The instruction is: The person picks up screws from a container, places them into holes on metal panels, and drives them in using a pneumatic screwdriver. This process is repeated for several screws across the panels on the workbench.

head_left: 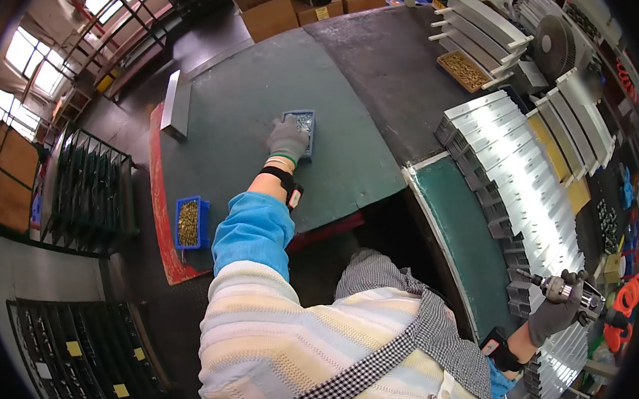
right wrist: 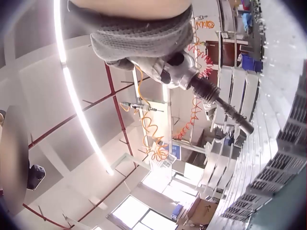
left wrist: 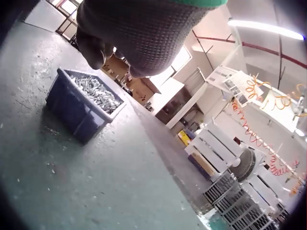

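Observation:
My gloved left hand (head_left: 288, 139) is over the near left side of a small blue bin (head_left: 311, 145) on the green tabletop. Small silver screw-like pieces (left wrist: 96, 92) fill this bin in the left wrist view. That view shows the gloved hand (left wrist: 139, 36) above and beside the bin, its fingers bent downward; I cannot tell whether they pinch a piece. In my gloved right hand (head_left: 554, 318) I grip a metal power screwdriver (head_left: 584, 298). Its shaft and long bit (right wrist: 234, 114) point toward the row of silver metal parts (right wrist: 273, 124).
A second blue bin (head_left: 204, 224) of brass-coloured pieces sits at the table's left corner. A long silver bar (head_left: 175, 106) lies by the far left edge. Ribbed metal parts (head_left: 514, 171) line the right bench, with a tray of brass-coloured pieces (head_left: 463, 71) beyond them.

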A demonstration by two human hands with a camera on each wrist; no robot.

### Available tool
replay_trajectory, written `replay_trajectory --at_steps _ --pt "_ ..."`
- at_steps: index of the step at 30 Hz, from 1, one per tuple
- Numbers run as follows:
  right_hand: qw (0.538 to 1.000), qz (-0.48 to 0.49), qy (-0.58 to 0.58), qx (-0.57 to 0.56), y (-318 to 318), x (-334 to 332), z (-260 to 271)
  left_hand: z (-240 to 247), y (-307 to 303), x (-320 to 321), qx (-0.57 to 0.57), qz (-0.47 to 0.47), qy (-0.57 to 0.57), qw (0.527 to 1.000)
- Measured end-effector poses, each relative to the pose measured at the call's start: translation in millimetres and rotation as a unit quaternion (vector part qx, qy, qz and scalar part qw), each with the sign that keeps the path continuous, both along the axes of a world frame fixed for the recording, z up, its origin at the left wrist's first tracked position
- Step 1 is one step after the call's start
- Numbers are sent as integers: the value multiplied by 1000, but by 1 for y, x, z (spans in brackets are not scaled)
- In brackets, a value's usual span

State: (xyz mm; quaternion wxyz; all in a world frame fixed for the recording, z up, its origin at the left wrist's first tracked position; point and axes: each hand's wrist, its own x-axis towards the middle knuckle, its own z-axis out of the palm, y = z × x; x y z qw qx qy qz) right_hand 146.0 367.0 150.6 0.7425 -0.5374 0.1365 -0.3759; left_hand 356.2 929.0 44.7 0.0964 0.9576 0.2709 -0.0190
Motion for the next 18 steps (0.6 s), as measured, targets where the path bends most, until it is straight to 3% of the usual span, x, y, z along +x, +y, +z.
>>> replay_trajectory --at_steps 3,9,12,13,18 --pt "998 -15 -30 -44 26 16 11 2 5 12 -18 -35 91 995" --pt "1000 6 30 -6 26 32 -3 15 12 8 -17 -141 137 980" --pt "996 34 79 26 26 44 -13 12 15 11 -23 -152 123 980" --pt "998 -13 56 0 46 55 -8 8 16 12 -16 -152 120 981" --pt "999 -4 9 -44 83 73 7 -7 16 19 14 -124 117 985"
